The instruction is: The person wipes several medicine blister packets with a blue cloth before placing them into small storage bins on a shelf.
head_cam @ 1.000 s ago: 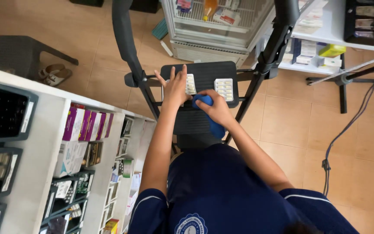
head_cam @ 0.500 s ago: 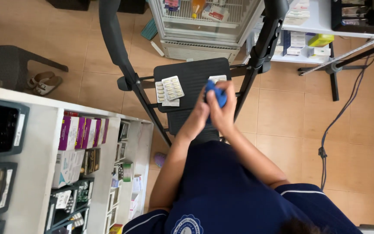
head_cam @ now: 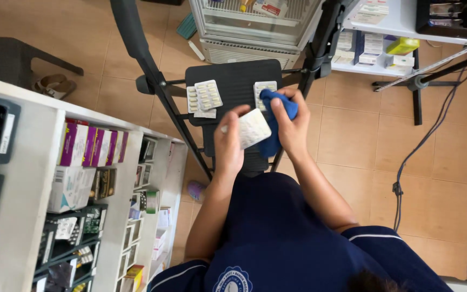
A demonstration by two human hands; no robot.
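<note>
My left hand (head_cam: 228,143) holds a white blister pack of pills (head_cam: 253,128) over the lower step of a black step ladder (head_cam: 232,81). My right hand (head_cam: 292,125) grips a blue cloth (head_cam: 277,116) pressed against the right edge of that pack. On the ladder's top platform lie two overlapping blister packs (head_cam: 203,98) at the left and another one (head_cam: 261,87) at the right, partly under the cloth.
White shelves with medicine boxes (head_cam: 90,146) stand at my left. A glass-fronted cabinet (head_cam: 255,24) and a white shelf of boxes (head_cam: 377,46) are beyond the ladder. A black stool (head_cam: 12,57), a sandal (head_cam: 52,85) and a floor cable (head_cam: 422,146) are nearby.
My left hand picked a blister pack off the platform and drew it toward me. The right hand with the cloth came to meet it.
</note>
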